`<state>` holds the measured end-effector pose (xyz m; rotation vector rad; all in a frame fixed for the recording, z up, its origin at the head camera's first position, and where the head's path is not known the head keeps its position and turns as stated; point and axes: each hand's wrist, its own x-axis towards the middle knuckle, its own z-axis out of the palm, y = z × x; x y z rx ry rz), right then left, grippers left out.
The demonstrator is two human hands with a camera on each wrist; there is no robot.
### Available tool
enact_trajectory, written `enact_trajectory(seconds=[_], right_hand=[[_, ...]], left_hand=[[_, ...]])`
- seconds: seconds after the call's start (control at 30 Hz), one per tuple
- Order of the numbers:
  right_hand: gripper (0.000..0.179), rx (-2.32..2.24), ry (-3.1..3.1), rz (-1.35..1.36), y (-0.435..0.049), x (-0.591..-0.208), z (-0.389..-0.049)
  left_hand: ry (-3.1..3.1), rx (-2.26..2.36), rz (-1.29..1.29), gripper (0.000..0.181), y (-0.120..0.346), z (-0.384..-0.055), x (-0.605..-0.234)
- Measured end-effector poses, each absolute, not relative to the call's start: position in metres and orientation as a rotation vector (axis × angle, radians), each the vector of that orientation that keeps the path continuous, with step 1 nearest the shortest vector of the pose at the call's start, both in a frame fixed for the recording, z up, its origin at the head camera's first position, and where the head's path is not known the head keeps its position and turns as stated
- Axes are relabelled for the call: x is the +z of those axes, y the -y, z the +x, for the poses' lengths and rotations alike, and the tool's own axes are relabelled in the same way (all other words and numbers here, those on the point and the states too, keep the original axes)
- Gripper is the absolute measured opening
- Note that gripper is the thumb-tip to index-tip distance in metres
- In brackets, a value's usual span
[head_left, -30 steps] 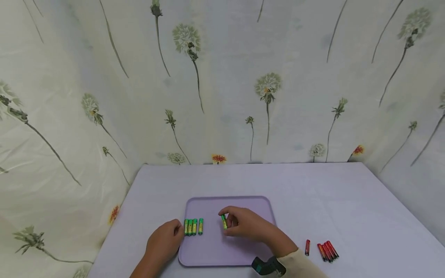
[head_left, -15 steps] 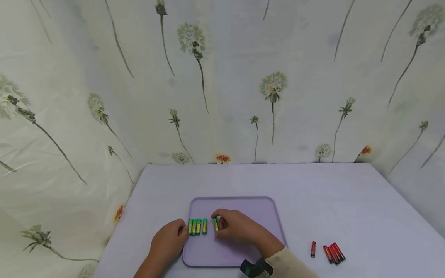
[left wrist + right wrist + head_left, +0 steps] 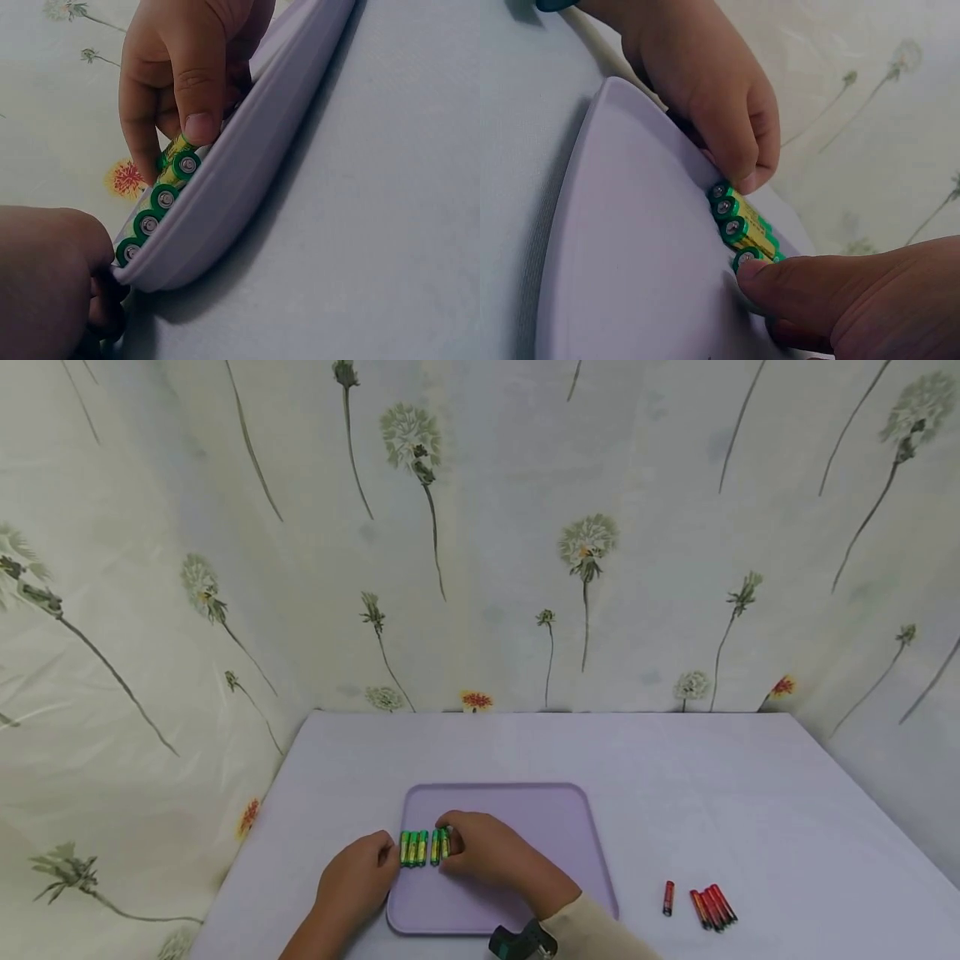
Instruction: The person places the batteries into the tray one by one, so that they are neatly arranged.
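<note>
Several green-and-yellow batteries (image 3: 413, 849) stand side by side in a row along the left side of a lilac tray (image 3: 540, 806). My right hand (image 3: 491, 856) pinches one more green battery (image 3: 446, 842) between thumb and fingers, right beside the single battery (image 3: 435, 847) that sits a small gap off the row. In the right wrist view the thumb lies over the end of the pinched battery (image 3: 745, 256). My left hand (image 3: 358, 875) grips the tray's left rim with curled fingers, close to the row's outer battery (image 3: 130, 251).
On the white table (image 3: 337, 760), right of the tray, lie a lone red battery (image 3: 668, 898) and a bunch of several red batteries (image 3: 714, 907). A dandelion-printed sheet (image 3: 495, 543) rises behind the table. A dark device (image 3: 522, 941) is worn at my right wrist.
My right hand has carried the green battery leftward across the tray, up to the single battery by the row. The left hand keeps its hold on the rim.
</note>
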<state>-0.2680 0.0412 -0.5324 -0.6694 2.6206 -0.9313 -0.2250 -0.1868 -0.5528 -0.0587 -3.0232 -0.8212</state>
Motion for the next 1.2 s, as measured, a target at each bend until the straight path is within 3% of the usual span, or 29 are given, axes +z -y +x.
enact_trajectory(seconds=[1.2], right_hand=[[0.051, -0.785, -2.759, -0.711, -0.029, -0.531, -0.262]], left_hand=[[3.020, -0.848, -0.050, 0.021, 0.186, -0.225, -0.551]])
